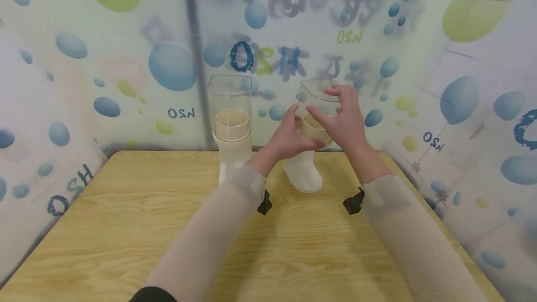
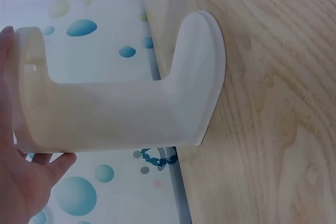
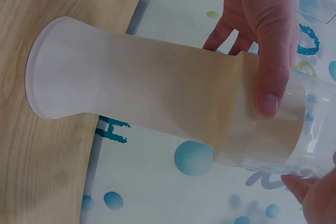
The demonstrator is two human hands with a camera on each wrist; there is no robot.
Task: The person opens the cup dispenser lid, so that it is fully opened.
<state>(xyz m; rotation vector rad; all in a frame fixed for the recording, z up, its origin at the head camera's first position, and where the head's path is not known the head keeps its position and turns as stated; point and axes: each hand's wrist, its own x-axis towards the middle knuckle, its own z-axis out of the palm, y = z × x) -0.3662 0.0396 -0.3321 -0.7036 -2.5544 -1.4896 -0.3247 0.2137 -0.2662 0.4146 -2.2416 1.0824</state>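
Observation:
A white boot-shaped piece [image 1: 304, 174] stands on the table, its foot toward me. A clear plastic sleeve [image 1: 314, 88] with a slanted top rim surrounds its cream-coloured upper collar. My left hand [image 1: 291, 134] grips the collar, with the thumb across the front, as the right wrist view also shows. Higher up, my right hand [image 1: 346, 118] holds the clear sleeve from the right, fingers curled at its rim. The boot's shaft and foot [image 2: 194, 82] fill the left wrist view, with part of the left hand [image 2: 23, 182] at the collar.
To the left, a second white boot [image 1: 232, 153] stands upright with its own clear sleeve [image 1: 230, 87]. Both are near the back edge of the wooden table [image 1: 138, 209]. A printed fabric wall [image 1: 142, 120] rises right behind and along the sides.

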